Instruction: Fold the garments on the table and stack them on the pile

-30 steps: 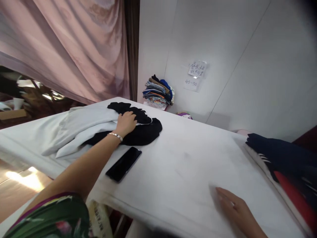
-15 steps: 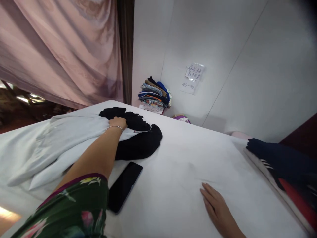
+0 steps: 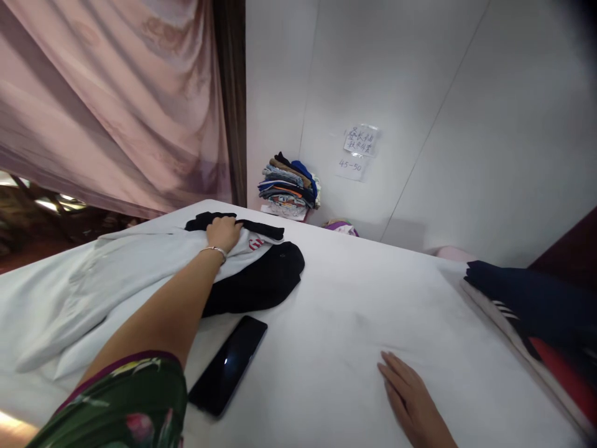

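A light grey and black garment with red lettering lies spread over the left part of the white table. My left hand, with a bracelet at the wrist, reaches across it. Its fingers are bent over the black strip along the garment's far side; the fingertips are partly hidden. A larger black part of the cloth lies closer to me. My right hand rests on the bare tabletop with fingers stretched out, holding nothing.
Near the garment lies a black phone. Folded navy, red and grey clothes are at the right edge. Beyond the white table stands a stack of folded clothes by the wall. A pink curtain hangs at the left.
The black cloth under my left hand has gone from bunched to a narrow, flatter strip, uncovering the red lettering. My right hand has stayed in place. The view has shifted slightly.
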`<act>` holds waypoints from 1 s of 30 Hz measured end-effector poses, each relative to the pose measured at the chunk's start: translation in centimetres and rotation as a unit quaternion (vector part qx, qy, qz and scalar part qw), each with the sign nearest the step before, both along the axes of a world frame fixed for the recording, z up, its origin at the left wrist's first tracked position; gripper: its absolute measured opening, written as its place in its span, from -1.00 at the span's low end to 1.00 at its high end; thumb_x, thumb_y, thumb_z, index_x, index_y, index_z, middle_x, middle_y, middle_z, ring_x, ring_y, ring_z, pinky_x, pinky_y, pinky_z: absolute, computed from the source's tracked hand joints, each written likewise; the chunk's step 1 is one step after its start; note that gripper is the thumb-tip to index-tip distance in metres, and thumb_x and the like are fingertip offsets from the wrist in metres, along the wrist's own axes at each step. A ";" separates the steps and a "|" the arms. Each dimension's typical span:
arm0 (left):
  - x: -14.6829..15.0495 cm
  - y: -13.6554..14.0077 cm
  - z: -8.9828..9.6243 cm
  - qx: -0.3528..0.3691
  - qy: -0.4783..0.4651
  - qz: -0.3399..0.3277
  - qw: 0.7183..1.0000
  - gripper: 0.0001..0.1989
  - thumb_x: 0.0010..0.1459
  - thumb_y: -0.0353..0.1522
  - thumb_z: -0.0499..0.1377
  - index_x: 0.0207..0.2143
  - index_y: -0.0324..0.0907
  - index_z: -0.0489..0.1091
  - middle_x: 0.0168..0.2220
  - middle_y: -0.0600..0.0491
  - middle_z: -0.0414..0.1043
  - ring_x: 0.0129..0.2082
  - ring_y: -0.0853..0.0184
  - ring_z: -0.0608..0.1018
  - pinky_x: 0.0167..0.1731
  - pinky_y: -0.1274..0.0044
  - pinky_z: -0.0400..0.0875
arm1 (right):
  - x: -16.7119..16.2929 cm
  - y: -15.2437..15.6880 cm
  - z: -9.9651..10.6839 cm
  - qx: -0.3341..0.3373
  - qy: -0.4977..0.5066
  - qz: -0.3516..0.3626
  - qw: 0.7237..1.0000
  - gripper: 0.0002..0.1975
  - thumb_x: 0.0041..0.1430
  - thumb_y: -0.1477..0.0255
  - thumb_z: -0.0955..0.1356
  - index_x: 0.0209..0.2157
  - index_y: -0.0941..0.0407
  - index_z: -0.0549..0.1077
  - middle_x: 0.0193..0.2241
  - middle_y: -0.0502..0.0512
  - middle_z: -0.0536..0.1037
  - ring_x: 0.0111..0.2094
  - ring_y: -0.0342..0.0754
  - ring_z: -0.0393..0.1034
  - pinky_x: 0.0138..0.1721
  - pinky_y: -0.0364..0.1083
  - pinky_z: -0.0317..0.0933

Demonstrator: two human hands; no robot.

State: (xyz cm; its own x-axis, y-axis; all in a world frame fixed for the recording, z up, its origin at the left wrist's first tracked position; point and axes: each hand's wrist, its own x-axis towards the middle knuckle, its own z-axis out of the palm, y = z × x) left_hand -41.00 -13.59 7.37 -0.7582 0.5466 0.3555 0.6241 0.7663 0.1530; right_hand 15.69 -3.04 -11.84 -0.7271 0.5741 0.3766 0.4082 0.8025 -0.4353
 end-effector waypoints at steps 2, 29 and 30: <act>1.6 0.7 1.6 0.027 0.058 -0.019 0.998 -0.60 0.24 -0.22 -0.08 -0.22 -0.29 0.45 -0.10 -0.27 0.47 -0.02 -0.02 0.42 -0.03 0.21 0.18 | 0.0 0.2 -0.4 0.001 0.006 0.002 1.000 -0.44 0.08 0.28 0.31 0.13 -0.44 0.26 0.17 -0.23 0.32 0.14 0.28 0.28 0.11 0.24 0.25; 43.5 16.5 1.4 0.205 -0.075 -0.551 0.806 -0.67 0.34 -0.21 -0.06 -0.32 -0.17 0.39 -0.23 0.05 0.51 -0.14 0.30 0.47 0.12 0.27 0.09 | -0.4 0.1 3.5 -0.448 0.281 -0.087 0.844 -0.61 -0.06 0.19 0.46 -0.11 -0.28 0.52 -0.03 -0.12 0.54 0.16 0.14 0.28 0.26 0.15 0.03; 45.4 16.2 -0.3 0.177 -0.093 -0.572 0.795 -0.67 0.33 -0.21 -0.05 -0.34 -0.17 0.40 -0.23 0.05 0.52 -0.14 0.29 0.47 0.12 0.26 0.10 | -0.1 0.5 3.7 -0.478 0.333 -0.084 0.808 -0.62 -0.04 0.19 0.45 -0.11 -0.24 0.52 -0.04 -0.11 0.55 0.14 0.12 0.30 0.22 0.11 0.11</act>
